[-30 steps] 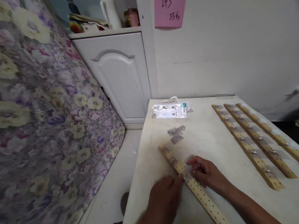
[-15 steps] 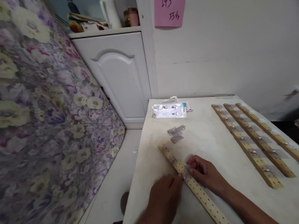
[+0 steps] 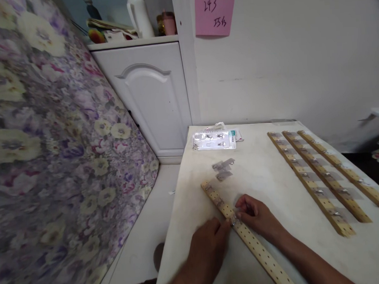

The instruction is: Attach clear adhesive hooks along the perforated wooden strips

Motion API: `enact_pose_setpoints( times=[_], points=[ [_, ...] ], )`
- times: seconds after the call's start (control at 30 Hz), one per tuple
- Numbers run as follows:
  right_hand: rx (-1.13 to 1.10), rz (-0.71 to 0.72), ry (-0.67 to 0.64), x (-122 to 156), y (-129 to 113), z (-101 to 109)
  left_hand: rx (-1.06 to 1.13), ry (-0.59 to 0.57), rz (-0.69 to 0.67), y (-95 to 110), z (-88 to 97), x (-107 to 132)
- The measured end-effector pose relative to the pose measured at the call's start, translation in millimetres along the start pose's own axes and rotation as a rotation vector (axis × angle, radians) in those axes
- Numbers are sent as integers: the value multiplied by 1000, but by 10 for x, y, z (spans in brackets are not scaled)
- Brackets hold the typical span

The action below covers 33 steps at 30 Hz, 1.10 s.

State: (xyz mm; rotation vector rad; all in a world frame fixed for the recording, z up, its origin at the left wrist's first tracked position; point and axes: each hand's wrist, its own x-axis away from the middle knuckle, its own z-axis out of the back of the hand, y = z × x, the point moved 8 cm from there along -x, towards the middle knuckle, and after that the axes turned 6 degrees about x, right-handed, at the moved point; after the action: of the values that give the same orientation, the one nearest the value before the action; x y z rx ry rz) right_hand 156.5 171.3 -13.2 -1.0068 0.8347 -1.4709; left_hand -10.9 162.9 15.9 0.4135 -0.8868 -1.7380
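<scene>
A long wooden strip with rows of holes (image 3: 252,240) lies slantwise on the white table (image 3: 267,172). My left hand (image 3: 206,253) rests against its left side, fingers curled. My right hand (image 3: 258,216) sits on its right side, fingertips pinched on a small clear metal hook (image 3: 234,220) pressed onto the strip. One hook is stuck near the strip's far end (image 3: 208,187). A few loose clear hooks (image 3: 223,167) lie just beyond that end.
Three more wooden strips with hooks (image 3: 318,182) lie side by side at the right. A clear hook package (image 3: 214,140) sits at the table's far edge. A floral mattress (image 3: 50,145) leans at left, beside a white cabinet (image 3: 149,93). A pink note (image 3: 215,10) hangs on the wall.
My right hand's fingers have curled in closer onto the hook on the strip. The left hand has barely shifted. The view has moved slightly.
</scene>
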Motion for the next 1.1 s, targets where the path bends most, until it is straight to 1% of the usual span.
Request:
enact_pose_setpoints(
  times=[0.17,0.33,0.4,0.47,0.57,0.7,0.8,0.93,1.03,1.1],
  points=[
    [-10,19,24,25,-4,15,-14,-26,-36,72,50,-1],
    [-124,-18,-49,52,74,-28,-77,-36,-138,157,60,27],
    [-145,-46,-48,66,90,-9,-108,-32,-181,178,60,37],
    [-105,-35,9,68,74,71,-152,-33,-233,201,56,49],
    [29,51,148,29,6,254,-259,-37,-315,228,37,69],
    [158,124,285,-160,-45,421,-355,-31,-348,210,9,72],
    [226,196,357,-384,-135,463,-377,-28,-345,190,-11,63],
    [277,295,412,-667,-276,447,-403,-5,-363,181,-25,54],
    [279,308,440,-778,-303,452,-393,-1,-368,159,-35,48],
    [272,311,460,-780,-305,475,-399,-22,-347,127,-53,40]
  ],
)
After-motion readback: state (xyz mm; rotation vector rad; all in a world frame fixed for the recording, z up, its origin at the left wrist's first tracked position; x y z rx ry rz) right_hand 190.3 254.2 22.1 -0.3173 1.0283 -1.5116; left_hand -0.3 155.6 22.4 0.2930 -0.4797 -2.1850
